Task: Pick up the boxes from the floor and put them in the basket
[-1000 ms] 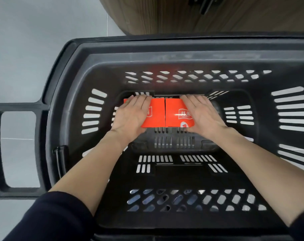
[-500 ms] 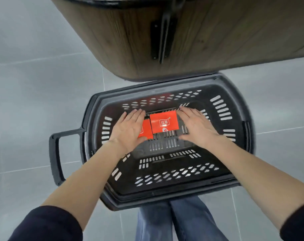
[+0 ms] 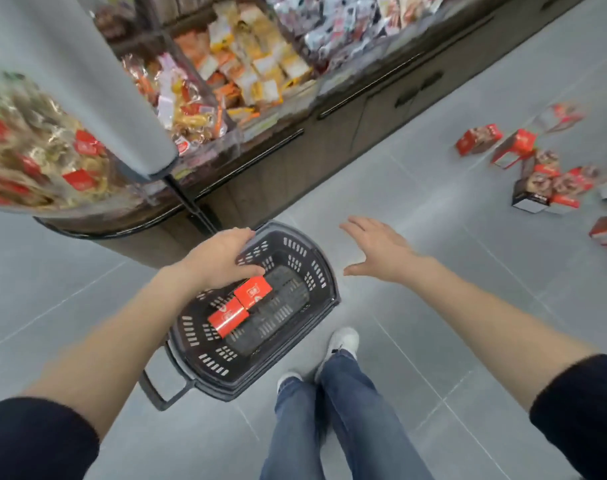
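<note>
Head view: grey tiled floor (image 3: 416, 188) (shop aisle), left hand (image 3: 222, 258) and right hand (image 3: 378, 251) spread, empty, above basket (image 3: 324, 271).

From my feed: basket (image 3: 324, 271) is dark grey/black plastic w/ rows of slotted cut-outs showing pale floor through them. Two boxes inside, nearer one (image 3: 228, 316) and farther one (image 3: 253, 292), are bright orange-red w/ a small white label patch each (print too blurred to read). Boxes on the floor (image 3: 534, 168) at right are red w/ brown photo panels & white sides; one has a black band. Floor (image 3: 433, 202) is light grey tile w/ thin paler grout lines. Sleeves (image 3: 35, 441) dark navy/black, jeans (image 3: 343, 417) mid blue denim, shoes (image 3: 345, 339) white. Counter front (image 3: 278, 174) is dark brown woodgrain w/ black trim; packets on top (image 3: 246, 64) are mixed orange, yellow, white, red.
</note>
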The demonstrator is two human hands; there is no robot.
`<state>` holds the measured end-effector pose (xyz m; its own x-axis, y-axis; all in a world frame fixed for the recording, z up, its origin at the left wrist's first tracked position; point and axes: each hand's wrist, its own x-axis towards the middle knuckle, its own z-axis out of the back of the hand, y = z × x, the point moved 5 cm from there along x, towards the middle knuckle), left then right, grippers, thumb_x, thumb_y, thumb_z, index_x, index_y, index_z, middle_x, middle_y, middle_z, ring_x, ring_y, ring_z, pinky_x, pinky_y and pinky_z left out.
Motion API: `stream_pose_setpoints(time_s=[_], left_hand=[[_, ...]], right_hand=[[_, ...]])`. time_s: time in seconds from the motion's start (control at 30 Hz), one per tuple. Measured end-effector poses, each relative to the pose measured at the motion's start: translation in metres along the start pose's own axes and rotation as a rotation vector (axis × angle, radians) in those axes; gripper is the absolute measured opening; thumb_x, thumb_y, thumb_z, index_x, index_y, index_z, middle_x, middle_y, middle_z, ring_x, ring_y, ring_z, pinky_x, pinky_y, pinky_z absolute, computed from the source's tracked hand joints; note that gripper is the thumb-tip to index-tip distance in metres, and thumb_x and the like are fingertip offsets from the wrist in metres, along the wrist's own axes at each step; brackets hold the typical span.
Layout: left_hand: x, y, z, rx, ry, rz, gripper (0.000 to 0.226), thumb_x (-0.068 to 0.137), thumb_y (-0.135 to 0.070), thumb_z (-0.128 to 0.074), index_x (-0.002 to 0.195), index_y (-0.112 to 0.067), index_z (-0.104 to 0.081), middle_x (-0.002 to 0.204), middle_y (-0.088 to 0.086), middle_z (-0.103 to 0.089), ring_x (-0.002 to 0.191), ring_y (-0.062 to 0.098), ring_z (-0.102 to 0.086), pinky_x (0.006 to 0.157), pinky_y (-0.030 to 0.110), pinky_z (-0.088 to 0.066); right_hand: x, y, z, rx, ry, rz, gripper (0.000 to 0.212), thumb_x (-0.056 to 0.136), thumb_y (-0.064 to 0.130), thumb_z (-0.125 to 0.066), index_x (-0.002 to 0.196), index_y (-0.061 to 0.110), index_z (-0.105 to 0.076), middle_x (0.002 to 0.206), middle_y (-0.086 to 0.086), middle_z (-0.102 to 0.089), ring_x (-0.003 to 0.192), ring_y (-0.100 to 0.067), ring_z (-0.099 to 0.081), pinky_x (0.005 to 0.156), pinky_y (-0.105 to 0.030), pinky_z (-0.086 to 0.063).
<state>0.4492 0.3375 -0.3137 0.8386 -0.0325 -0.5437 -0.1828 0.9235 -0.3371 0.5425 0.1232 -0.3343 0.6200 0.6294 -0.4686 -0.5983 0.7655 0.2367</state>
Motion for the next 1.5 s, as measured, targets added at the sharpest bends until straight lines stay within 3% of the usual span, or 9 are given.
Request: stream_pose_setpoints(time_s=[0.07, 0.37, 0.63, 0.8, 1.07, 1.17, 1.3, 1.5], left_hand=[[-0.001, -0.048, 0.028, 0.027, 0.014, -0.063, 0.071, 0.085, -0.038, -0.064, 0.141, -0.005, -0.035, 0.145, 0.011, -0.042, 0.133, 0.022, -0.038, 0.105, 0.024, -0.027], [0.051, -0.282, 0.102, 0.254, 0.002, -0.397, 0.082, 0.083, -0.041, -0.066, 0.146, -0.007, -0.025, 0.151, 0.010, -0.032, 0.138, 0.022, -0.032, 0.111, 0.028, -0.025], [0.116, -0.495, 0.105, 0.360, -0.010, -0.560, 0.085, 0.082, -0.043, -0.066, 0.147, -0.010, -0.022, 0.153, 0.007, -0.029, 0.140, 0.021, -0.029, 0.110, 0.027, -0.024], [0.150, -0.611, 0.091, 0.389, -0.010, -0.628, 0.085, 0.081, -0.041, -0.069, 0.146, -0.010, -0.024, 0.149, 0.011, -0.036, 0.136, 0.026, -0.036, 0.108, 0.030, -0.030], [0.208, -0.747, 0.072, 0.458, 0.021, -0.756, 0.084, 0.079, -0.038, -0.071, 0.146, -0.012, -0.027, 0.141, 0.011, -0.047, 0.127, 0.028, -0.046, 0.102, 0.032, -0.038], [0.241, -0.793, 0.070, 0.486, 0.044, -0.786, 0.084, 0.081, -0.036, -0.070, 0.147, -0.011, -0.024, 0.147, 0.009, -0.040, 0.130, 0.026, -0.042, 0.101, 0.028, -0.034], [0.305, -0.854, 0.072, 0.548, 0.082, -0.797, 0.084, 0.082, -0.036, -0.069, 0.147, -0.011, -0.022, 0.151, 0.009, -0.033, 0.137, 0.025, -0.035, 0.108, 0.032, -0.032], [0.388, -0.956, 0.083, 0.669, 0.161, -0.868, 0.084, 0.083, -0.036, -0.067, 0.147, -0.008, -0.020, 0.152, 0.010, -0.030, 0.138, 0.025, -0.033, 0.109, 0.031, -0.030]], right_hand=[[-0.039, -0.025, 0.034, 0.047, -0.055, -0.063, 0.090, 0.077, 0.045, -0.069, 0.146, 0.014, -0.021, 0.154, -0.007, -0.021, 0.142, -0.024, -0.021, 0.115, -0.039, -0.023], [-0.216, -0.181, 0.114, 0.224, -0.286, -0.420, 0.090, 0.076, 0.041, -0.071, 0.146, 0.012, -0.023, 0.154, -0.009, -0.023, 0.141, -0.026, -0.024, 0.115, -0.036, -0.023], [-0.329, -0.344, 0.136, 0.304, -0.376, -0.613, 0.090, 0.074, 0.041, -0.073, 0.144, 0.010, -0.026, 0.145, -0.010, -0.035, 0.132, -0.027, -0.036, 0.108, -0.036, -0.033], [-0.385, -0.428, 0.153, 0.314, -0.447, -0.692, 0.088, 0.073, 0.040, -0.074, 0.143, 0.012, -0.029, 0.143, -0.010, -0.039, 0.132, -0.028, -0.037, 0.106, -0.042, -0.037], [-0.440, -0.531, 0.156, 0.409, -0.509, -0.830, 0.086, 0.072, 0.039, -0.076, 0.142, 0.012, -0.032, 0.140, -0.010, -0.042, 0.129, -0.027, -0.040, 0.105, -0.038, -0.038], [-0.451, -0.572, 0.155, 0.475, -0.537, -0.885, 0.084, 0.074, 0.037, -0.075, 0.142, 0.013, -0.031, 0.142, -0.010, -0.041, 0.131, -0.027, -0.039, 0.107, -0.035, -0.035], [-0.451, -0.632, 0.159, 0.562, -0.575, -0.941, 0.079, 0.076, 0.034, -0.074, 0.141, 0.013, -0.034, 0.143, -0.010, -0.041, 0.133, -0.024, -0.037, 0.106, -0.027, -0.029], [-0.441, -0.731, 0.175, 0.688, -0.583, -1.063, 0.083, 0.075, 0.036, -0.074, 0.141, 0.009, -0.033, 0.144, -0.012, -0.041, 0.134, -0.026, -0.036, 0.109, -0.032, -0.030]])
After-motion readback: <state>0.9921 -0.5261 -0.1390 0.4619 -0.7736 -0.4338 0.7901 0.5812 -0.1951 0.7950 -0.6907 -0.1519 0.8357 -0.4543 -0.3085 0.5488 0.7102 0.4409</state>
